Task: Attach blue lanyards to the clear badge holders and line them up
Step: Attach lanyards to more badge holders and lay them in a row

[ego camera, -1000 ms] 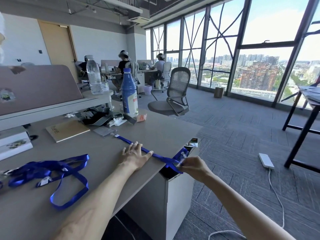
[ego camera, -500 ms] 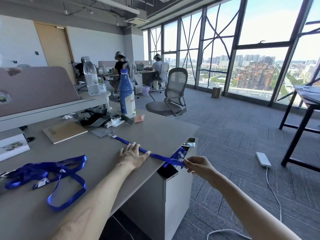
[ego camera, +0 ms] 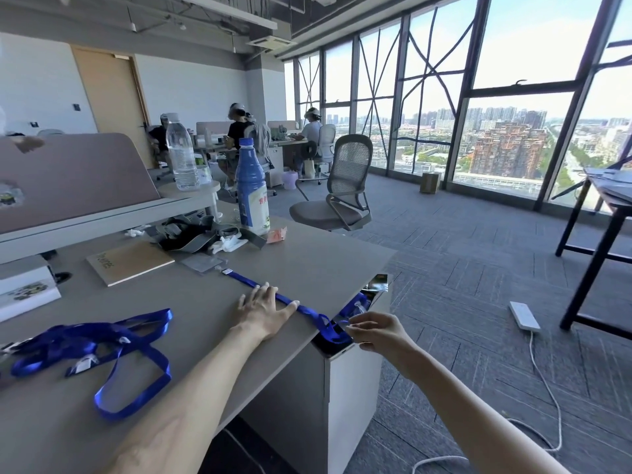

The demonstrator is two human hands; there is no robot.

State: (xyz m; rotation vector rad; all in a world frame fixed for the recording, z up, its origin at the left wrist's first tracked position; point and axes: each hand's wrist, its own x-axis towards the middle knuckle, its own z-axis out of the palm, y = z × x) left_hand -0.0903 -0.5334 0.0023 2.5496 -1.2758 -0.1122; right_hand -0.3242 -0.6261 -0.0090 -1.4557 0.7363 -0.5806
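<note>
grey carpet floor [ego camera: 461, 268], mesh office chair [ego camera: 345, 186], tall sunlit windows [ego camera: 513, 131], wooden door [ego camera: 113, 94]

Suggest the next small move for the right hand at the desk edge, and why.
Probably the right hand should pinch the bunched loop end of the blue lanyard and draw it straight out past the desk edge. The left hand presses flat on the strap, which runs straight to the clear badge holder; only the end by the right fingertips lies crumpled.
</note>
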